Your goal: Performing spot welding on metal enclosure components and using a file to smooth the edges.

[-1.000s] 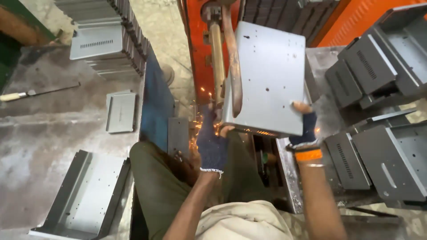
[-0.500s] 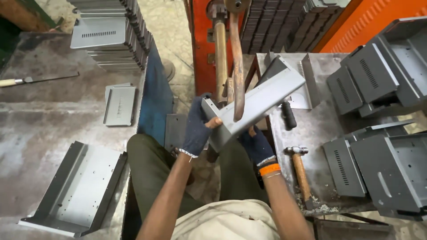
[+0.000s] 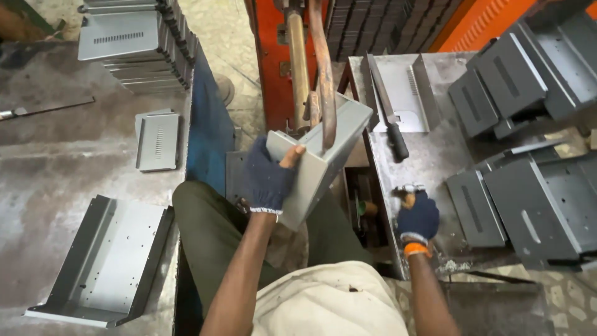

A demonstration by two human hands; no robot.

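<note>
Since half a second ago your right hand [image 3: 418, 218] has let go of the grey sheet-metal housing [image 3: 323, 158] and dropped to the bench [image 3: 429, 155] on your right, where it now closes on the hammer [image 3: 407, 191]; your left hand [image 3: 267, 177] alone carries the housing, tilted against the copper arms of the orange spot welder [image 3: 311, 68].

Largest first: the stacks of grey housings at upper left [image 3: 134, 43] and the heap on the right [image 3: 528, 124] suggest many pieces are in circulation, though which are finished you cannot tell from this view; an open panel [image 3: 106, 261] lies flat at lower left and a small vented plate [image 3: 157, 140] sits further up; a long file-like tool with a dark handle [image 3: 388, 112] lies on the right bench beside another tray.

As a judgement, this piece is mid-process: it sits at the electrodes with no sparks showing, and the hammer grip hints at a correction before it can join either pile.

Left grip clamped on the housing's edge, thumb on top; right grip wrapped round the hammer's handle.
</note>
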